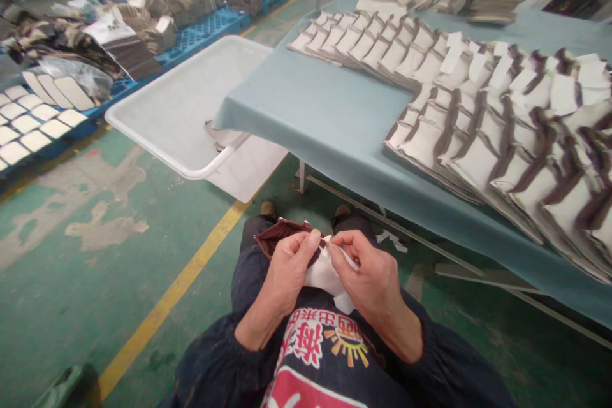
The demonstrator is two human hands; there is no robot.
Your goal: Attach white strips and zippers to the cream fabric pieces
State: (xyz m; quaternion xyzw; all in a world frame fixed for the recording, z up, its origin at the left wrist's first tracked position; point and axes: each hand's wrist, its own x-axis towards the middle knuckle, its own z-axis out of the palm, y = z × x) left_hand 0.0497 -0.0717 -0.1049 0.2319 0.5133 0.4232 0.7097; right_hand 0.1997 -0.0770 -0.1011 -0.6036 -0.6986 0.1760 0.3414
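Close to my body, above my lap, both hands pinch a brown and white fabric piece (283, 233). My left hand (292, 262) is closed on its edge, thumb against fingers, and brown cloth spreads out beyond it. The fingertips of my right hand (366, 268) grip the same edge a short way to the right. White cloth (321, 273) hangs between and below the hands. The fingers cover the exact spot they pinch, so small details there are hidden.
A blue-covered table (306, 102) holds overlapping rows of white and brown fabric pieces (454, 121) on the right. A white plastic tub (167, 102) stands at its left end. Blue pallets (205, 32) with stacked fabric lie farther back. A yellow line (176, 293) crosses the green floor.
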